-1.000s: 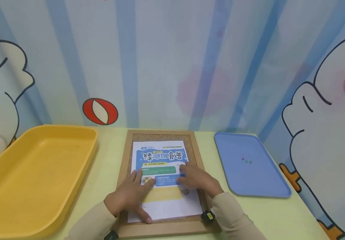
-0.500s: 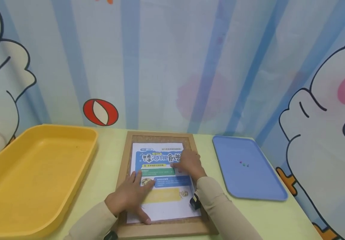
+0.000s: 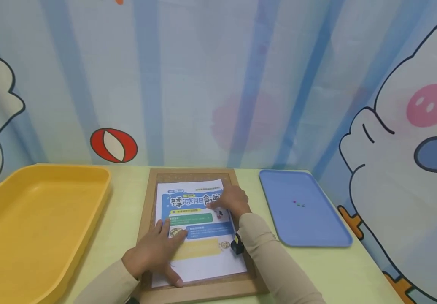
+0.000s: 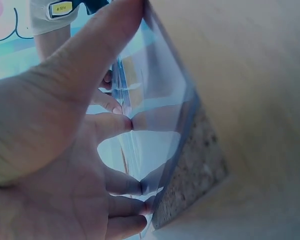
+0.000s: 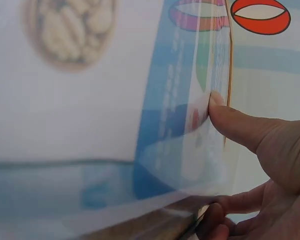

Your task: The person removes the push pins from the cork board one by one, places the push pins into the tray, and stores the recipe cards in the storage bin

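A printed sheet point(image 3: 203, 268) with a glossy surface and blue, green and yellow blocks lies on a wood-framed cork board point(image 3: 203, 291). My left hand point(image 3: 157, 247) rests spread on the sheet's lower left, its thumb near the bottom edge. In the left wrist view, fingertips point(image 4: 125, 122) touch the shiny surface, where they are mirrored, and speckled cork shows beside the sheet. My right hand point(image 3: 234, 199) lies over the upper right side, hiding part of the printed title. The right wrist view shows its thumb point(image 5: 240, 127) against the sheet and the other fingers point(image 5: 240, 202) at the edge.
A large yellow tray point(image 3: 102, 192) stands at the left of the pale yellow table point(image 3: 123, 194). To the right lies a flat blue tray point(image 3: 317, 230) bearing several tiny pink and green items point(image 3: 299, 204). A cartoon-printed curtain point(image 3: 199, 84) hangs behind.
My right hand has moved from the sheet's middle right up to its upper right side. The left hand stays in place. The head view has swung slightly to the right.
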`<action>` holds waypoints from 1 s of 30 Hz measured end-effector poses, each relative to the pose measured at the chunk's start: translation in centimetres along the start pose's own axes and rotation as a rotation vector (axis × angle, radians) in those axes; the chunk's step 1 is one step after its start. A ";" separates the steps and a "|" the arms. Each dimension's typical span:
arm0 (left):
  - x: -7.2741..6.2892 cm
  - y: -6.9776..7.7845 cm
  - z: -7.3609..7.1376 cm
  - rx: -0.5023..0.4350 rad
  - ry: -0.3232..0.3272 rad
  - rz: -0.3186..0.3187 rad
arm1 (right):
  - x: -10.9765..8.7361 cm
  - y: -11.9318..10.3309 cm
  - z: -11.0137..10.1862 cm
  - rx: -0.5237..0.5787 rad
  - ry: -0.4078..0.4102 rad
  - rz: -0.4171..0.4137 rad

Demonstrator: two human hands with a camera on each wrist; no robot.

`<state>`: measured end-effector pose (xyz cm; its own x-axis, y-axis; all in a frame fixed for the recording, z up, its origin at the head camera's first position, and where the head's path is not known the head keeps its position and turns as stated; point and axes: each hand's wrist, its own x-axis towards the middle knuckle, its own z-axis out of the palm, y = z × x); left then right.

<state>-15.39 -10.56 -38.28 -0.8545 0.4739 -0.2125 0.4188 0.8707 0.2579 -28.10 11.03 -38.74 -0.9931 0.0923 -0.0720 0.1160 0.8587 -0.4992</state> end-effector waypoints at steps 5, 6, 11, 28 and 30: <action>0.2 0.0 0.2 0.006 -0.002 0.009 | 0.2 1.0 -0.5 -0.036 -0.029 -0.016; 0.2 0.1 0.3 0.008 -0.006 0.005 | 0.2 1.3 -0.7 -0.037 -0.049 -0.011; 0.0 0.1 0.2 -0.006 -0.009 -0.019 | -0.1 1.9 -2.0 0.053 -0.199 0.000; -0.7 -1.1 0.2 -0.227 0.048 -0.065 | -0.4 7.7 -3.5 0.719 -0.730 -0.098; -0.5 -1.3 0.0 -0.317 0.094 -0.098 | -0.2 8.0 -3.8 0.767 -0.752 -0.125</action>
<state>-15.46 -11.94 -38.48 -0.9167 0.3630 -0.1670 0.2293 0.8202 0.5241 -26.99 19.79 -39.45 -0.7645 -0.5319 -0.3641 0.2530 0.2719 -0.9285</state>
